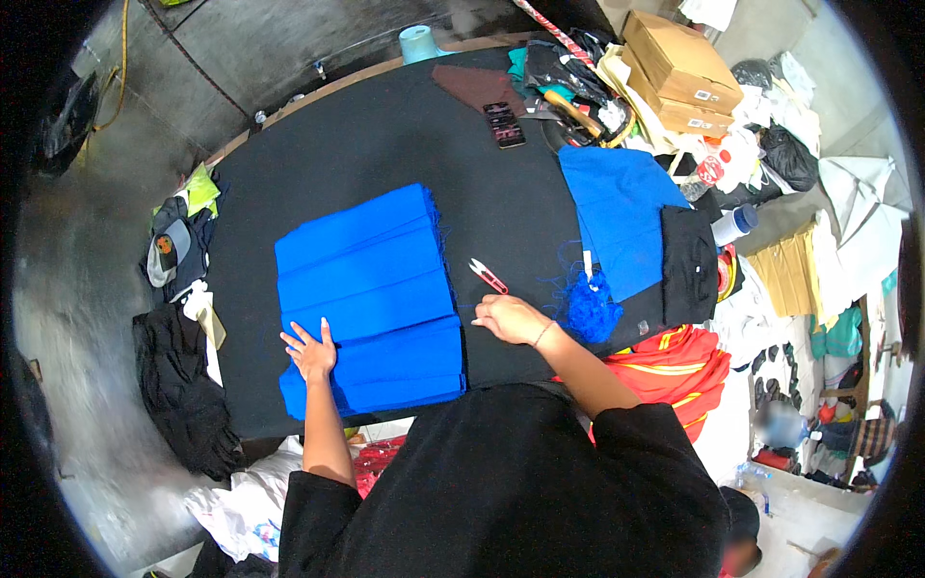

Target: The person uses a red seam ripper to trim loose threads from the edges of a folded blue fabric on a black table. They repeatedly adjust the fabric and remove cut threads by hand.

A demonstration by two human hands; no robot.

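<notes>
Blue folded fabric (pixel 368 267) with several parallel creases lies on the black-covered table (pixel 347 159), its right edge frayed. My left hand (pixel 312 352) rests on its lower left part with the fingers spread. To the right of the cloth, my right hand (pixel 506 318) is held above the table with the fingers curled; a thin blue thread seems to run from its fingertips towards the cloth's edge. Red-handled thread snips (pixel 488 276) lie just beyond that hand, untouched. A tangled heap of blue thread (pixel 594 307) sits right of my right wrist.
Another blue cloth (pixel 621 209) and a folded black cloth (pixel 690 267) lie at the right. A phone (pixel 504 125), a tape roll and cardboard boxes (pixel 679 65) are at the back right. Dark garments (pixel 181 376) hang at the left edge. A person's head shows at the lower right.
</notes>
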